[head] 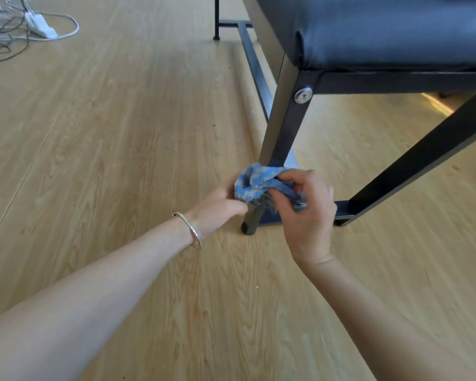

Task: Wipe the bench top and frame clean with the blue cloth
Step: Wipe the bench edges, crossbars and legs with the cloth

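The bench has a dark padded top (382, 31) at the upper right and a black metal frame. Its near corner leg (283, 127) slants down to a small foot on the floor. The blue cloth (256, 182) is bunched around the lower part of that leg. My left hand (220, 204), with a silver bangle on the wrist, holds the cloth from the left side. My right hand (305, 207) grips the cloth from the right, fingers curled over it, just above the low crossbar (341, 213). The leg behind the cloth is hidden.
A second slanted leg (423, 155) runs from the crossbar up to the right. A long lower rail (254, 64) leads back to a far leg (217, 17). A white power strip (40, 24) with tangled cables lies on the wooden floor at the upper left.
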